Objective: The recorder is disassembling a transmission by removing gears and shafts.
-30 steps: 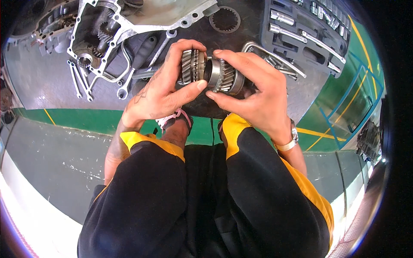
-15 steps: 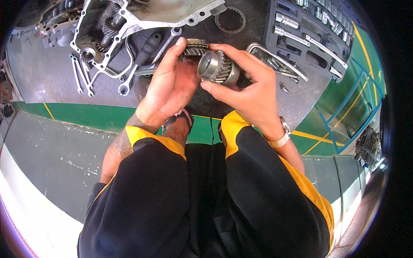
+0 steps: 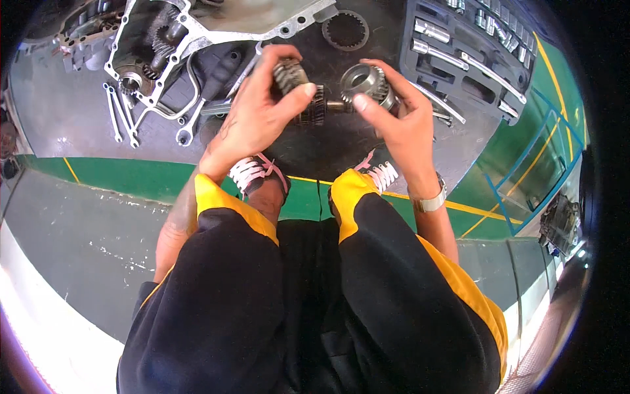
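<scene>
The left hand (image 3: 252,118) has its grip closed on a toothed steel gear shaft (image 3: 308,95), and the right hand (image 3: 400,125) pinches a ring gear (image 3: 369,82) just off the shaft's end. Both are held above the dark mat (image 3: 315,151), between the aluminium casing (image 3: 197,33) and the socket tray (image 3: 472,52), with bare mat beneath.

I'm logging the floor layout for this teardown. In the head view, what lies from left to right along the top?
Wrenches → open gearbox casing → left hand with a gear shaft → right hand holding a gear → socket set tray.
</scene>
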Motion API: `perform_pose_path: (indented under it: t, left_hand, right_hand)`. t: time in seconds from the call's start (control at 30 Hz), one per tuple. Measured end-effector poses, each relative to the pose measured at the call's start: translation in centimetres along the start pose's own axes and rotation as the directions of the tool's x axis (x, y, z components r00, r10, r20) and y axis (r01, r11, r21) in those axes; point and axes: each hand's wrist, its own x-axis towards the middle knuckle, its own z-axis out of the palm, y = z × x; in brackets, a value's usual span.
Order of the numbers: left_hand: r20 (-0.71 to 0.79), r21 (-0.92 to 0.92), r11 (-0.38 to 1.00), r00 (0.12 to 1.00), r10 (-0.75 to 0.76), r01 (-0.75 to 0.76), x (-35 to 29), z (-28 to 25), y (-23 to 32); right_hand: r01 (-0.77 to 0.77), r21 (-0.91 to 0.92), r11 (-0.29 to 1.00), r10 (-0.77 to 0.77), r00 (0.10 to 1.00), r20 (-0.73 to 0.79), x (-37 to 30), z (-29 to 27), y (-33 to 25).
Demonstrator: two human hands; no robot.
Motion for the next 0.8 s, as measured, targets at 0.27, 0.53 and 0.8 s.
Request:
perform_pose_path:
  t: [0.27, 0.53, 0.8]
  left_hand:
    - [0.123, 0.829, 0.484, 0.936, 0.331, -0.28, 3.1, 1.5, -1.1]
    - [0.294, 0.067, 0.992, 0.952, 0.084, -0.108, 0.8, -0.5, 1.9]
    - [0.246, 0.1, 0.96, 0.941, 0.232, -0.263, -0.6, -0.5, 2.9]
  right_hand:
    - [0.055, -0.222, 0.974, -0.081, 0.991, -0.11, 0.6, -1.8, 2.3]
    - [0.383, -0.453, 0.805, -0.385, 0.918, 0.093, -0.1, -1.2, 0.3]
    - [0.446, -0.544, 0.711, -0.417, 0.89, 0.185, -0.7, 0.3, -0.9]
